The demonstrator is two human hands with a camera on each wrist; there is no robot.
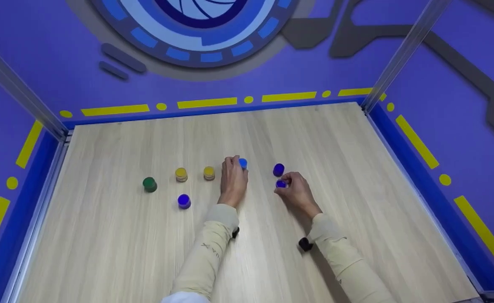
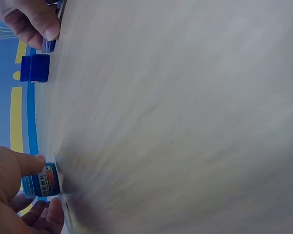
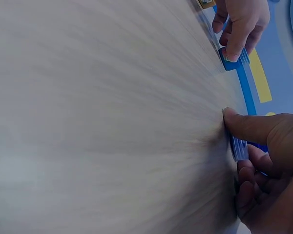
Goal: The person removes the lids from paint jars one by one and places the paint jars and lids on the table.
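Observation:
My left hand holds a light-blue paint jar by its sides, thumb on one side and fingers on the other. The jar stands upright on the table, label showing in the left wrist view. To its right, my right hand pinches a small purple-blue jar between thumb and fingers, low at the table surface. Its ridged clear cap shows in the right wrist view, and the fingers hide much of it. Just beyond stands another dark-blue jar, upright and untouched.
Left of my left hand stand two yellow jars, a green jar and a purple jar. The wooden tabletop is bordered by blue-purple walls at the back and both sides, with metal posts at the corners.

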